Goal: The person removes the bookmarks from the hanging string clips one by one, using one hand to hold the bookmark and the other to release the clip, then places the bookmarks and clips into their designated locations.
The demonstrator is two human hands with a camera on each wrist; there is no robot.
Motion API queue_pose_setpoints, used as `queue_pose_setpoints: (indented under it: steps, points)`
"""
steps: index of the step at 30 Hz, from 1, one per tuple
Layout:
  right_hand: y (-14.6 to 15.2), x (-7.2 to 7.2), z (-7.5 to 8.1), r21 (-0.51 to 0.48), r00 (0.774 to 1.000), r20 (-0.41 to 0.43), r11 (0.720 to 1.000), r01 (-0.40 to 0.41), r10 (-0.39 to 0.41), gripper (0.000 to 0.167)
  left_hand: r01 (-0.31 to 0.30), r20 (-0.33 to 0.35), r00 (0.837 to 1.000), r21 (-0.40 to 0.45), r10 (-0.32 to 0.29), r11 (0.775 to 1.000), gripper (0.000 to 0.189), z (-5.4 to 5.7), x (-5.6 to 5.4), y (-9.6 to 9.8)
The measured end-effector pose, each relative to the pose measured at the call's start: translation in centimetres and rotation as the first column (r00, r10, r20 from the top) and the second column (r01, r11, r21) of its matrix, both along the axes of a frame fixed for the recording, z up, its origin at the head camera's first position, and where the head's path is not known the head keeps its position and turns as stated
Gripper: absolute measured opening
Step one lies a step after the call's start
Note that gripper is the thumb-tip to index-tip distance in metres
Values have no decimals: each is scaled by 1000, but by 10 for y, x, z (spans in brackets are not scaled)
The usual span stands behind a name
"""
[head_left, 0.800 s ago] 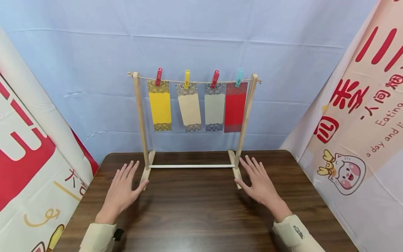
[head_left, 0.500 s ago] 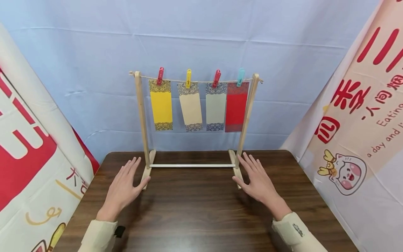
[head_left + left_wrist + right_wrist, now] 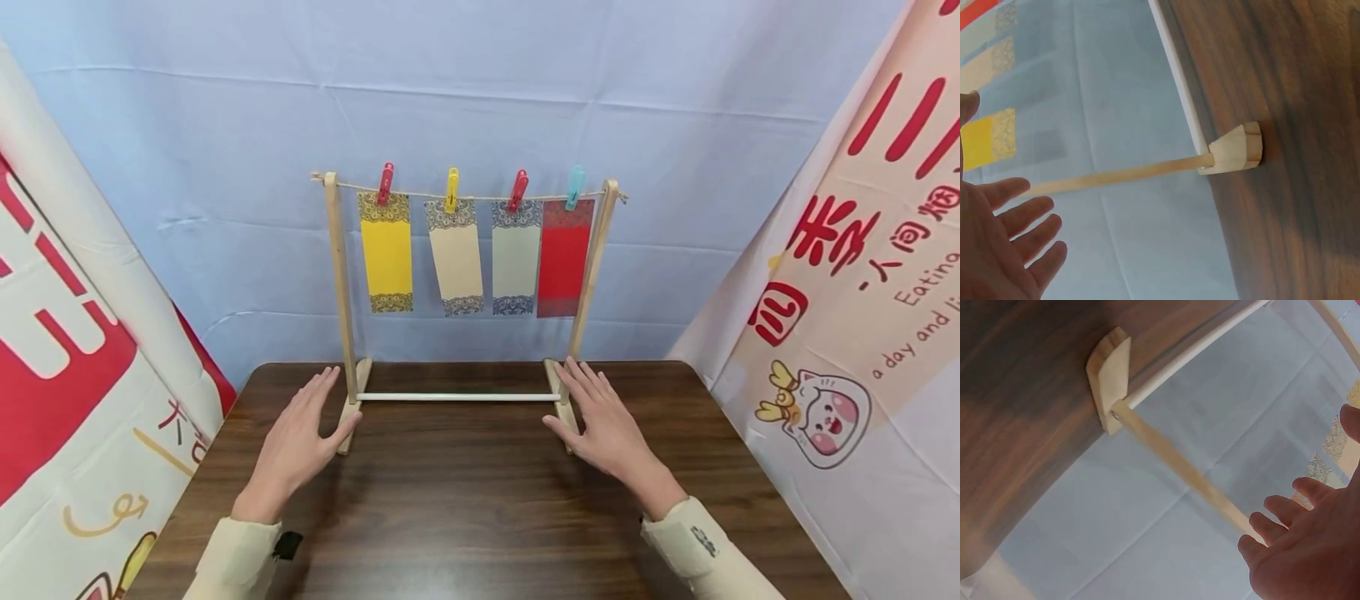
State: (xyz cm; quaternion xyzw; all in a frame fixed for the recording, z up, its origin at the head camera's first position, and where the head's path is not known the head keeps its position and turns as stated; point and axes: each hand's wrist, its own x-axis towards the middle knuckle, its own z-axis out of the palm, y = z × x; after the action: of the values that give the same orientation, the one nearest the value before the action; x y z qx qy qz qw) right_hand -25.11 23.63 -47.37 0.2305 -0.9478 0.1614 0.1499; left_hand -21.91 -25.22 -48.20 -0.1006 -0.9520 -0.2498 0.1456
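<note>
A wooden rack with two posts [image 3: 341, 292] and a white bottom rod [image 3: 457, 397] stands toward the back of the table. From its string hang a yellow card [image 3: 387, 258], a cream card [image 3: 457, 262], a grey card [image 3: 515, 260] and a red card [image 3: 564, 260], each under a clothespin, such as the yellow clothespin [image 3: 452, 190]. My left hand [image 3: 296, 437], fingers extended and thumb spread, is beside the left foot [image 3: 351, 421] and holds nothing. My right hand [image 3: 606, 429] is spread likewise, its fingers overlapping the right foot [image 3: 558, 392] in the head view. Both palms face inward.
The dark wooden table [image 3: 450, 517] lies under the rack. Behind it hangs a pale blue cloth [image 3: 480, 100]. Printed banners flank the table, a red and white banner [image 3: 67, 333] at left and a pink banner [image 3: 885, 275] at right.
Both hands have drifted slightly inward and forward, closer to the rack's feet. The right hand has shifted left the most. The rack and hanging cards keep their arrangement.
</note>
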Motion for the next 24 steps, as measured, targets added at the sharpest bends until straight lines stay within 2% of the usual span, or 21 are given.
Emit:
queue_pose_setpoints:
  steps: [9, 19, 24]
  points:
    - [-11, -1, 10, 16, 1000, 7, 1000, -23, 23, 91, 7, 47, 999, 99, -11, 995, 88, 9, -1, 7]
    - [-25, -6, 21, 2, 993, -81, 996, -90, 90, 91, 2, 48, 999, 149, -10, 989, 84, 20, -8, 10]
    - [-31, -7, 26, -7, 994, -60, 995, -96, 95, 91, -4, 53, 999, 192, -6, 981, 84, 22, -12, 12]
